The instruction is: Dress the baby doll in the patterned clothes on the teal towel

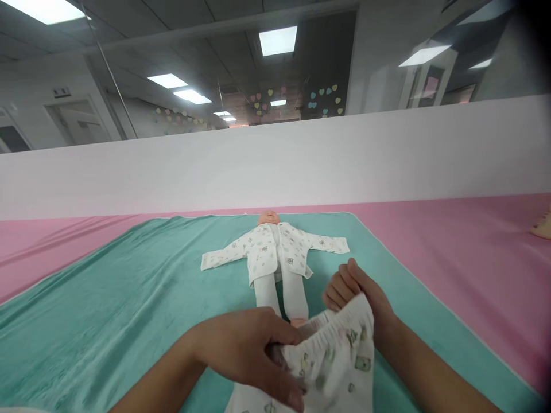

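White printed trousers (331,355), a doll (275,261) in matching white print, teal blanket (129,298), pink mat (451,241).

A baby doll (275,261) in a printed white jacket lies on its back on a teal blanket (129,310), which covers a pink surface (451,241). Near its feet, the left hand (245,350) and the right hand (353,289) grip the elastic waistband of small printed trousers (331,361), holding it stretched between them.
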A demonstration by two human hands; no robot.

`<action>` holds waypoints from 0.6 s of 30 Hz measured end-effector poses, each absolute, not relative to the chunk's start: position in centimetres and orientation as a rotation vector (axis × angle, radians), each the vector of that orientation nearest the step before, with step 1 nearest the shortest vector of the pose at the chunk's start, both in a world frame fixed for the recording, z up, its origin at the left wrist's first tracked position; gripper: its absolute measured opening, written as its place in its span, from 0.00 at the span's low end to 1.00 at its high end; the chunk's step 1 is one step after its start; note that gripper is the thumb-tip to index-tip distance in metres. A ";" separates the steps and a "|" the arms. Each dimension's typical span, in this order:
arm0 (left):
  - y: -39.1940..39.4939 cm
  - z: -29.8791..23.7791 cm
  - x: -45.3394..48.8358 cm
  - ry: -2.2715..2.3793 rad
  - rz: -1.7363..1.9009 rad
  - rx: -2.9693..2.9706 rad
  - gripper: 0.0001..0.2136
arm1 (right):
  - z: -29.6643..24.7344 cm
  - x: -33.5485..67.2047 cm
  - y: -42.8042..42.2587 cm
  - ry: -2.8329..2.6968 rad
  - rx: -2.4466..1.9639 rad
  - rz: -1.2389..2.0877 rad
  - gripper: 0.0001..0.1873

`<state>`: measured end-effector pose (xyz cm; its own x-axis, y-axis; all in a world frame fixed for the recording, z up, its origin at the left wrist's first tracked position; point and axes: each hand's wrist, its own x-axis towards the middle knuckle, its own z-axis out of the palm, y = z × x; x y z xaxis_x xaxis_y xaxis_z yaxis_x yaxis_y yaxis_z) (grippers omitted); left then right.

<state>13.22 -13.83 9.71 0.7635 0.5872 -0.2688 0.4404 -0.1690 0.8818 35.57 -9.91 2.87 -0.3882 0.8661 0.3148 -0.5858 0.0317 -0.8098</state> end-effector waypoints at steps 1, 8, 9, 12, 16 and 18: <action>-13.8 9.9 13.7 0.840 0.207 1.818 0.12 | 2.9 35.6 -10.1 -1.197 -0.347 1.662 0.27; -12.9 10.4 15.4 0.878 0.810 1.534 0.17 | 5.2 34.0 -12.3 -1.866 -0.354 1.790 0.12; -13.0 10.6 15.2 0.792 0.759 1.502 0.17 | 5.6 33.9 -12.3 -1.836 -0.348 1.761 0.12; -14.1 11.5 14.6 0.761 0.528 1.634 0.16 | 7.1 33.9 -11.7 -1.593 -0.336 1.669 0.17; -15.7 11.9 14.1 0.868 0.455 1.750 0.12 | 9.2 33.1 -11.8 -1.340 -0.435 1.645 0.22; -15.8 11.6 13.9 0.810 0.724 1.509 0.09 | 9.7 32.3 -12.3 -1.357 -0.516 1.612 0.25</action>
